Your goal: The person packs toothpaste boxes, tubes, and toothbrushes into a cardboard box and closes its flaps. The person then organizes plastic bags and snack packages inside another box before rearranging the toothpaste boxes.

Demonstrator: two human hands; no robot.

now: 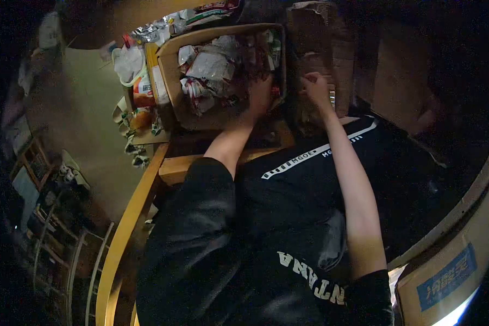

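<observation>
- Over at far left, in the gloom, I can make out a rack with slender rails, too dim to read what it carries.
- Next comes a stretch of pale floor.
- A yellow bar runs slantwise up beside the person, towards the box.
- Just left of the box there's a white bag, with an orange-and-white packet below it.
- Along the box's far edge lies a shiny silver wrapper, and a dark packet to its right.
- The box is cardboard, open at the top, tilted a little from where I stand. Crumpled white-and-red packets lie heaped inside it.
- The left hand reaches into the right side of the box, among the packets. Its fingers are lost in shadow, so I can't tell how far open they are or whether they have hold of one.
- The right hand is outside the box, to its right, fingers bent and partly curled in front of brown cardboard; I can't tell if anything is in it.
- At lower right stands a carton with a blue label.
</observation>
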